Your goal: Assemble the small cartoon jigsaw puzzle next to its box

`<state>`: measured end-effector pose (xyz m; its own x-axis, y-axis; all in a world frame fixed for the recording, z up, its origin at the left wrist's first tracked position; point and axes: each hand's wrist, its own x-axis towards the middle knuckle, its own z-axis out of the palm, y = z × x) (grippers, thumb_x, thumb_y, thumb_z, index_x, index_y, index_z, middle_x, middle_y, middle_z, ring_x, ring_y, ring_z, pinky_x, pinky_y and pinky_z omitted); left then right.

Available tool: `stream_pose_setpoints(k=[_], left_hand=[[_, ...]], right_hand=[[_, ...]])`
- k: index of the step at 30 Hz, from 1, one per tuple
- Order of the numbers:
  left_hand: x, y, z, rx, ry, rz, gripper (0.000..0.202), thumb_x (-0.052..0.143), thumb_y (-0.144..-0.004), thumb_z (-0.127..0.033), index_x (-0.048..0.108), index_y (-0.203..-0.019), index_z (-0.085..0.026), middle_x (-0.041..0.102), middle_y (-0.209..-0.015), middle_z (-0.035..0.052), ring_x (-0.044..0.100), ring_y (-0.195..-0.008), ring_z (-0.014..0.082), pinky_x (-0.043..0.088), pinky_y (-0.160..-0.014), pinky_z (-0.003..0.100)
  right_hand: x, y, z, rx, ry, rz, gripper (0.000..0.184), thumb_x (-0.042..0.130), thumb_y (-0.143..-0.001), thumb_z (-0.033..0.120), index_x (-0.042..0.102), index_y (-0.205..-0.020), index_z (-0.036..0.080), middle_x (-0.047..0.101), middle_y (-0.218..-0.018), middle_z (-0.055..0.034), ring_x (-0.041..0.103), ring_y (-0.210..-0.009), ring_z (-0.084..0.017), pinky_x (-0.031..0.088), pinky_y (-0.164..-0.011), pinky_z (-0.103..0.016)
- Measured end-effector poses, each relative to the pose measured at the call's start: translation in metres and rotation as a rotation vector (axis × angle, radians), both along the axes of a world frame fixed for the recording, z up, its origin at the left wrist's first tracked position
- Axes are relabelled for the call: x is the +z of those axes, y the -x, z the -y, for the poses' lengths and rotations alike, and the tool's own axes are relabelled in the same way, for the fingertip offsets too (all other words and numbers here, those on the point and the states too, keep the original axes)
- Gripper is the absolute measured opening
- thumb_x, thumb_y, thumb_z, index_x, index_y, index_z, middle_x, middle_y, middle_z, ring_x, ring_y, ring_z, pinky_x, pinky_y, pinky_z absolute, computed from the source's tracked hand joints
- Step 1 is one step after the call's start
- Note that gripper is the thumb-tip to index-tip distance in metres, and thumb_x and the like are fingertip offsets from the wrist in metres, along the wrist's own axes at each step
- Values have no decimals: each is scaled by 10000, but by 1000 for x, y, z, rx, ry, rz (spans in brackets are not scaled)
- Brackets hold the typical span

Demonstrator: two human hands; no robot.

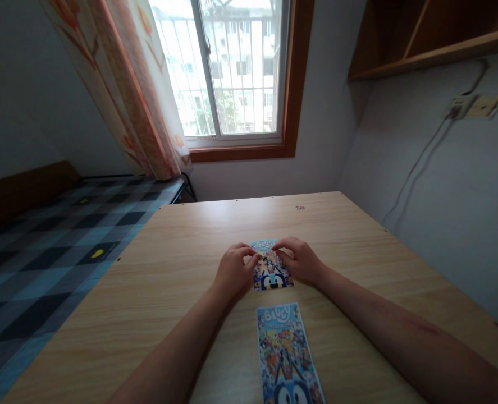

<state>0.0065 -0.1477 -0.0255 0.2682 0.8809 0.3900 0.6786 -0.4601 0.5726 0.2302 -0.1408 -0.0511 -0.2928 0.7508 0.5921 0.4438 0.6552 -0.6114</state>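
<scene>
A small colourful picture [274, 280] with a blue cartoon dog's face along its bottom lies flat on the wooden table. My left hand [237, 269] rests at its left edge, with thumb and index fingertips drawn together over the picture. From the other side my right hand [301, 261] reaches over its upper right part, fingers bent and thumb and index tips close together. Anything between the fingertips is too small to make out. Nearer to me lies a longer printed sheet [288, 353] lettered "BLUEY", with a similar picture; neither hand touches it.
The light wooden table [168, 264] reaches toward a barred window [240, 73]. A tiny mark or object [300, 208] is near its far edge. A bed with checked cover [42, 247] stands left, beside a curtain [126, 84]. A cable [412, 168] hangs on the right wall.
</scene>
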Motion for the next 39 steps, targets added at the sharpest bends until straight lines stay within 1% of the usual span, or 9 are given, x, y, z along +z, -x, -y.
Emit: stream_pose_setpoints(k=[4, 7, 11, 15, 23, 28, 31, 34, 39], left_hand=[[2, -3, 2, 77, 65, -55, 194, 643, -854, -304, 752, -727, -205, 715, -824, 56, 653, -802, 204, 500, -790, 324], [4, -7, 6, 107, 89, -77, 211, 637, -856, -310, 744, -708, -204, 700, -801, 53, 644, -766, 198, 486, -751, 309], [7, -11, 13, 128, 107, -179, 247, 606, -876, -317, 739, -699, -208, 695, -806, 58, 636, -759, 199, 470, -728, 309], [6, -14, 17, 140, 75, -283, 241, 599, -883, -312, 731, -707, -212, 688, -797, 58, 634, -758, 201, 461, -706, 297], [5, -14, 18, 133, 55, -395, 259, 582, -906, -322, 724, -720, -210, 682, -829, 79, 637, -787, 225, 461, -701, 306], [7, -12, 18, 139, 57, -424, 194, 605, -904, -320, 735, -807, -214, 680, -865, 81, 643, -846, 242, 476, -741, 316], [8, -9, 17, 90, 50, -392, 147, 622, -897, -289, 758, -884, -232, 693, -932, 80, 646, -877, 247, 486, -780, 332], [8, -6, 15, -16, 34, -369, 171, 617, -906, -282, 781, -953, -266, 699, -987, 72, 648, -881, 233, 492, -808, 333], [6, -5, 14, -76, 36, -385, 194, 603, -914, -271, 795, -943, -271, 694, -965, 73, 644, -860, 223, 493, -788, 324]], right_hand=[[3, 0, -1, 138, -87, 108, 130, 649, -887, 178, 752, -930, 245, 761, -992, -62, 684, -1004, -226, 513, -959, -415], [3, 1, -1, 195, -120, 170, 132, 659, -883, 186, 758, -934, 256, 758, -1029, -55, 674, -1057, -227, 500, -998, -422], [-2, 0, -3, 206, -113, 197, 152, 657, -881, 175, 766, -957, 248, 750, -1061, -67, 674, -1039, -222, 517, -966, -406], [-5, -1, -5, 221, -101, 203, 144, 672, -877, 168, 774, -937, 250, 755, -1034, -63, 685, -986, -208, 531, -921, -374], [-4, -2, -5, 245, -74, 206, 131, 670, -891, 192, 782, -927, 248, 766, -1015, -59, 698, -953, -202, 536, -904, -356], [-3, -2, -5, 251, -70, 204, 128, 674, -886, 185, 782, -920, 246, 768, -1009, -58, 699, -966, -207, 535, -909, -359], [-3, -1, -5, 248, -64, 203, 131, 674, -884, 178, 780, -922, 244, 768, -1011, -57, 700, -967, -209, 533, -913, -363], [-4, -1, -5, 253, -61, 197, 129, 673, -881, 169, 777, -919, 237, 769, -1002, -59, 703, -956, -209, 536, -904, -363], [-3, -2, -4, 248, -50, 202, 126, 671, -886, 171, 776, -921, 232, 769, -1005, -59, 699, -965, -205, 530, -912, -355]])
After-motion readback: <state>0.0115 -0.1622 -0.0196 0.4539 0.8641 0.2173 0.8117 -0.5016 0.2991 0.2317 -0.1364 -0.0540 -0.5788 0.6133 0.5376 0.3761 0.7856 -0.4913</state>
